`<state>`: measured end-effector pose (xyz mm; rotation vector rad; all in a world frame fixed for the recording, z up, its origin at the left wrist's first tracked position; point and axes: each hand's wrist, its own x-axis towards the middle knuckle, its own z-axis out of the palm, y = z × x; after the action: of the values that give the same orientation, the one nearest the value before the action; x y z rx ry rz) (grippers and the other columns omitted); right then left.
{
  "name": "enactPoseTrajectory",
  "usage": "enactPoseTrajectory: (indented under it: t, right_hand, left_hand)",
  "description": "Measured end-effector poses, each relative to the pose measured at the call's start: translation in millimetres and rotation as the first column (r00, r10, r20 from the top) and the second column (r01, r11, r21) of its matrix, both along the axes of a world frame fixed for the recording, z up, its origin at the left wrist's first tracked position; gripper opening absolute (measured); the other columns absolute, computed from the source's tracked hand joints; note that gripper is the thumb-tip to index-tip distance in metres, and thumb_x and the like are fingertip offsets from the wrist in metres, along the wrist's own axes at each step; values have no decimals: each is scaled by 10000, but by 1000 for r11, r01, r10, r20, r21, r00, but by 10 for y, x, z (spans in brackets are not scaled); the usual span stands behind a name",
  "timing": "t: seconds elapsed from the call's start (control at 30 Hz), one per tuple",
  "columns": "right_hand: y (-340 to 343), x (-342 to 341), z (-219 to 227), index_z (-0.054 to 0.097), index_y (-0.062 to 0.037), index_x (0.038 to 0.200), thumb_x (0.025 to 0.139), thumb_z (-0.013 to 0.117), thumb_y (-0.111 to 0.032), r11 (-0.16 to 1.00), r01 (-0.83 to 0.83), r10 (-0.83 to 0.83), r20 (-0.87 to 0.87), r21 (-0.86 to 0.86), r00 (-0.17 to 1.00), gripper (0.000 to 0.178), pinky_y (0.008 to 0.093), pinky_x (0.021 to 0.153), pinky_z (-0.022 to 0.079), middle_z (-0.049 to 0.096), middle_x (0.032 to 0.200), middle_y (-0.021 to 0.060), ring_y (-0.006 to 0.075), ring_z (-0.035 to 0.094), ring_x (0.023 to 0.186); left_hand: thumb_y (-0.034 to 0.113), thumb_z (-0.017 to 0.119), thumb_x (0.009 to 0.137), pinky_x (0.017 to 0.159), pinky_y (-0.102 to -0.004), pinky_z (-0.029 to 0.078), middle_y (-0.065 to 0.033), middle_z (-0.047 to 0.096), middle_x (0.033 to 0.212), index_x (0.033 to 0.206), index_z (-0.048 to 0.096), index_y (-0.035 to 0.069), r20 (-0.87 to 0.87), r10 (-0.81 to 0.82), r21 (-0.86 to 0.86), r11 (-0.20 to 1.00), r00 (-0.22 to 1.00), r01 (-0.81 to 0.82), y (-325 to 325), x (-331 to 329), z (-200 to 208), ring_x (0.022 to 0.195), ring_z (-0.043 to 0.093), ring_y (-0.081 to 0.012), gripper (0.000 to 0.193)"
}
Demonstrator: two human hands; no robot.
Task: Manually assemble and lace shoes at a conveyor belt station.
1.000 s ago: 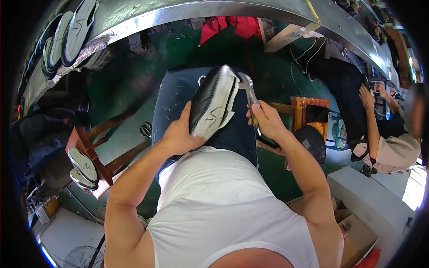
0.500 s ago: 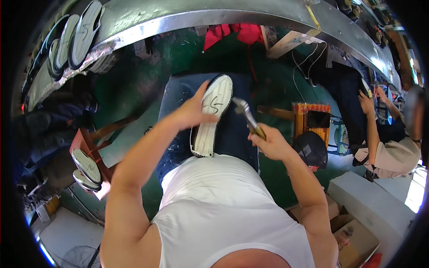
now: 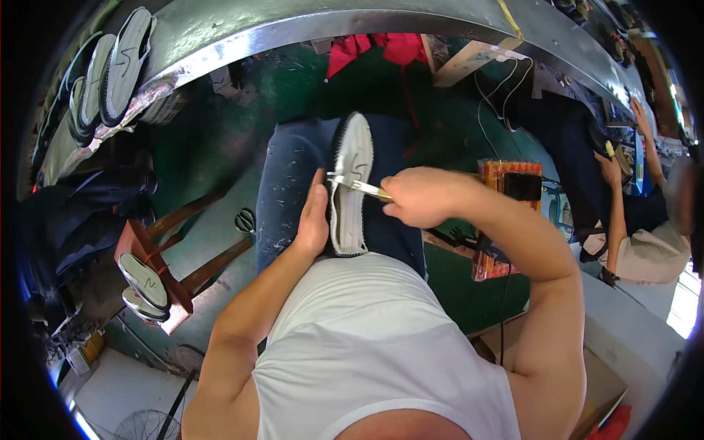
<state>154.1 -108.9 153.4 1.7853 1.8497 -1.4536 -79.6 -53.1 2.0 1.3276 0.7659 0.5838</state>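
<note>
Clamping its fingers around the handle of a metal tool (image 3: 356, 185), the right hand (image 3: 418, 196) reaches in from the right and lays the tool's head across the middle of a shoe (image 3: 357, 150). The shoe rests on the person's lap, its pale sole up, its dark-edged toe pointing far, its heel near the white top (image 3: 352, 308). Along the shoe's left side lies the left hand (image 3: 314, 220), fingers stretched toward the far end, fingertips just beside the tool's head; whether they pinch the shoe cannot be told. Under the shoe are blue trousers (image 3: 290, 165) with pale specks. To the left, scissors (image 3: 245, 220) lie on the green floor (image 3: 187, 158), and farther left two pale-soled shoes (image 3: 145, 282) sit on a wooden stool (image 3: 130, 238). On the far left, more shoes (image 3: 125, 66) rest at the edge of a metal surface (image 3: 293, 22). Red cloth (image 3: 381, 51) hangs near that surface's edge. On the right, a co-worker (image 3: 649, 253) sits with both arms reaching forward, near a black phone (image 3: 522, 186) lying on an orange mat (image 3: 495, 176).
</note>
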Motion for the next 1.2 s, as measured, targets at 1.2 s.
enactPoseTrajectory:
  t: [1.2]
  right_hand:
    - [-197, 431, -456, 584, 52, 1010, 982, 568, -328, 640, 580, -769, -425, -504, 478, 381, 348, 656, 525, 674, 814, 147, 193, 689, 833]
  left_hand:
    - [127, 528, 900, 951, -479, 501, -403, 370, 1408, 1528, 315, 250, -553, -161, 381, 824, 817, 420, 263, 345, 444, 1104, 566, -529, 674]
